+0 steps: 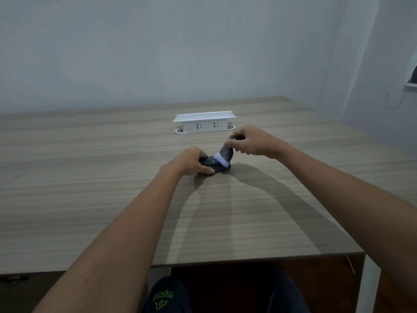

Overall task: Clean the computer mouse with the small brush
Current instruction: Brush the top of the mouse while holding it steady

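Observation:
A dark computer mouse (217, 167) lies on the wooden table (112, 188), out in front of me. My left hand (191, 162) grips its left side and holds it flat. My right hand (252, 141) pinches the short handle of a small brush (225, 155) with grey bristles and white tips. The brush leans down to the left and its white tips touch the top of the mouse. Much of the mouse's left side is hidden under my fingers.
A white pop-up socket box (204, 123) stands on the table just behind my hands. The table's near edge (259, 259) runs close to my lap. A grey wall rises behind the table, and a corner wall closes the right side.

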{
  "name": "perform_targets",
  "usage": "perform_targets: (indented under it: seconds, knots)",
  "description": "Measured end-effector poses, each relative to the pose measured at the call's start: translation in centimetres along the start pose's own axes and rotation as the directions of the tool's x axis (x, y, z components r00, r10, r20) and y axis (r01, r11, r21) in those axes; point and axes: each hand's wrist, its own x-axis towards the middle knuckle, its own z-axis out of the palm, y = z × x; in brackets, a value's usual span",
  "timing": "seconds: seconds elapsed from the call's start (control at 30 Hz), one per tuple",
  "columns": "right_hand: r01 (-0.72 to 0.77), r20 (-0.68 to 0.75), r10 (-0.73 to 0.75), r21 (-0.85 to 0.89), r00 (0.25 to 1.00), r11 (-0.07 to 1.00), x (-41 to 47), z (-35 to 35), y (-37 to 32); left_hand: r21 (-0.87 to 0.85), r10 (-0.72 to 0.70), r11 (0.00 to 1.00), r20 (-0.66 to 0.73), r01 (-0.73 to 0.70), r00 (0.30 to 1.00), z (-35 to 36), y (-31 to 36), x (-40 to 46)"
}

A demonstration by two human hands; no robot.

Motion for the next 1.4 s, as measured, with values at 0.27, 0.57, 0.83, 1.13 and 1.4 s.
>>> perform_targets:
  seconds: [0.27,0.57,0.83,1.13,1.4]
  knots:
    - [0.01,0.002,-0.01,-0.261,1.0,0.965,-0.3,0.0,0.4,0.024,0.012,1.0,-0.034,-0.011,0.999,0.3,0.1,-0.2]
    - [0.033,-0.012,-0.038,-0.275,0.999,0.961,-0.7,-0.3,0.3,0.026,0.008,1.0,-0.042,-0.007,0.999,0.3,0.2,-0.1]
    - [0.056,0.015,-0.054,-0.342,0.998,0.938,-0.4,0.4,0.4,0.041,0.013,0.999,-0.079,-0.009,0.997,0.6,0.3,-0.3]
    - [0.028,-0.01,-0.03,-0.163,0.999,0.986,-1.0,0.3,0.1,0.041,0.012,0.999,-0.092,-0.008,0.996,0.6,0.3,-0.2]
    - [0.037,-0.017,-0.039,-0.084,0.999,0.996,-1.1,0.6,-1.0,0.045,0.029,0.999,-0.092,-0.025,0.995,0.6,0.3,-0.3]
